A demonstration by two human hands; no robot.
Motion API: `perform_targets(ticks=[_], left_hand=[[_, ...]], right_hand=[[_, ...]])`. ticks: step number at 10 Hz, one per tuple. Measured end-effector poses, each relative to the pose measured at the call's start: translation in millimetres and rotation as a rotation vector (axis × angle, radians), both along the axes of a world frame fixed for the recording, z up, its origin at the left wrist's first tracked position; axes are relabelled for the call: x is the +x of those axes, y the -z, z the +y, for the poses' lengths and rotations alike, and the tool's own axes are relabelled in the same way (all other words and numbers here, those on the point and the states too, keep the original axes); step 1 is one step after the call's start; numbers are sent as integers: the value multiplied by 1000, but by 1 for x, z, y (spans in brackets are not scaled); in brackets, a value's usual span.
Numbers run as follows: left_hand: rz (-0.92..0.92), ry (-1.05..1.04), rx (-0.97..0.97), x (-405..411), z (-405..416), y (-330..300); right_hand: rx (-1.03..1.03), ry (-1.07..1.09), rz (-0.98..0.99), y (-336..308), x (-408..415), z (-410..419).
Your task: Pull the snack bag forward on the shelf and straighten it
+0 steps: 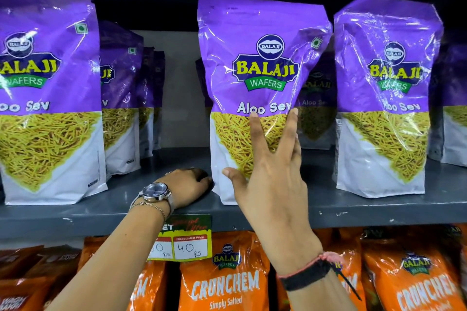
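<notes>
My right hand (274, 184) lies spread wide against the bag (257, 88); my left hand (188, 188), curled, touches its base at 8 o'clock on the shelf (328, 206).

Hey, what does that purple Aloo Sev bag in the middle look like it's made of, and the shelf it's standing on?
Aloo Sev bag: looks like glossy plastic film, going by its bright glare streaks and fine crinkles. Shelf: probably painted metal with a dull grey finish, since small pale chips and scuffs show along its front edge, though the picture alone cannot confirm that.
</notes>
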State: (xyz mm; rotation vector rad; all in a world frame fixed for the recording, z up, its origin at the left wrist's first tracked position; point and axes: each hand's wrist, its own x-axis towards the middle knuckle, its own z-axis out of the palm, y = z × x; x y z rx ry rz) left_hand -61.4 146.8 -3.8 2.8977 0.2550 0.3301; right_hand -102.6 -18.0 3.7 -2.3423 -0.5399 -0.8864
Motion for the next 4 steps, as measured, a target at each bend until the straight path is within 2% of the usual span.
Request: perform_targets(ticks=[4], left_hand=[[-11, -4, 9, 2, 0, 0]], right_hand=[[-11, 24, 8, 0, 9, 3]])
